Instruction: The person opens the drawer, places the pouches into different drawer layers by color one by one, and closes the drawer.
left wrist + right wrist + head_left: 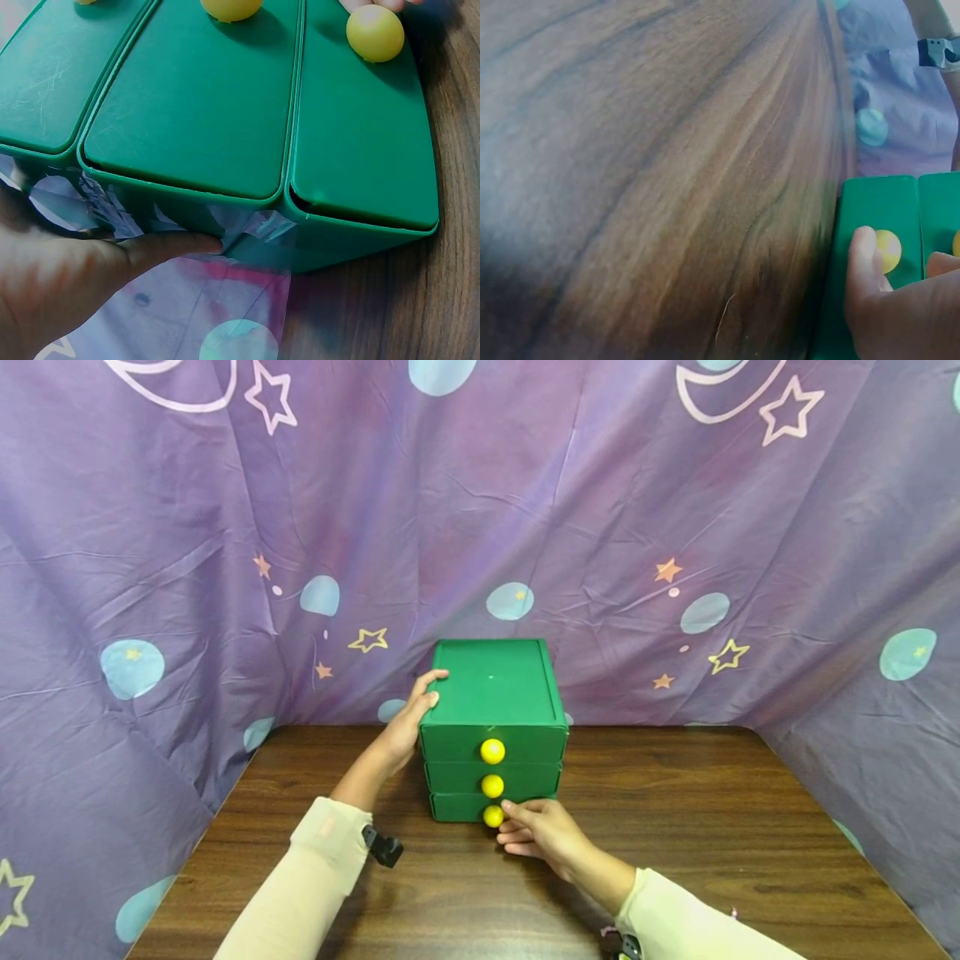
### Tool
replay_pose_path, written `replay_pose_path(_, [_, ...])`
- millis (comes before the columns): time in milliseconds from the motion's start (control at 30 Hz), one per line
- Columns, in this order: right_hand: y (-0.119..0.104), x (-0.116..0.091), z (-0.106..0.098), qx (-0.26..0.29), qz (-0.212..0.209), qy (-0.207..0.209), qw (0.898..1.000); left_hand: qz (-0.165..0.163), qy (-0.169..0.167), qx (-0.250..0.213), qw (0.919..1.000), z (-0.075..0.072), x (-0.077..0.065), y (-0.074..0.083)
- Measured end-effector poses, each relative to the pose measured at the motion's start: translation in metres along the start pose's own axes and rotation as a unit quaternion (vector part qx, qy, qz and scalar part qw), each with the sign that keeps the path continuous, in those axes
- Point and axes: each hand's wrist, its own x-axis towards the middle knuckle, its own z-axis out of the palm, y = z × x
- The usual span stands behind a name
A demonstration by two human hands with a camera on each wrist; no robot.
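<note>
A green three-drawer box [491,685] with round yellow knobs stands on the table, all its drawers pushed in. My left hand [405,727] rests against the box's left side, fingertips over the top edge. In the left wrist view its thumb [176,244] lies straight along that side, over clear tape. Low in front, my right hand [543,835] has its fingertips right at the bottom yellow knob [492,816]. In the right wrist view one finger [864,255] overlaps that knob's edge, while another digit stands apart on the other side.
The brown wooden table [675,793] extends to both sides and in front of the box. A purple cloth [600,527] printed with stars and moons hangs behind and beside it. Each wrist wears a strap with a small black camera [382,846].
</note>
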Motion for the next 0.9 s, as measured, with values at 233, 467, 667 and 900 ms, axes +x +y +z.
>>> replay_pose_path(233, [0.0048,0.0025,0.0018,0.028,0.025,-0.038,0.999,-0.002,-0.002,0.0,1.0,-0.0003,0.0004,-0.0008])
replay_pose_path(467, [0.0068,0.0069,0.0057,0.034,0.043,-0.026,0.998,0.007,-0.003,0.011,0.9999,-0.0001,-0.0001,0.0])
replay_pose_path(667, [0.0078,0.008,0.0085,0.034,0.052,-0.028,0.998,0.011,-0.002,0.008,0.9999,0.0004,0.0006,-0.0007])
replay_pose_path(900, [0.0082,0.0085,0.0097,0.033,0.05,-0.023,0.998,0.01,-0.001,0.001,1.0,0.0003,0.0007,-0.001])
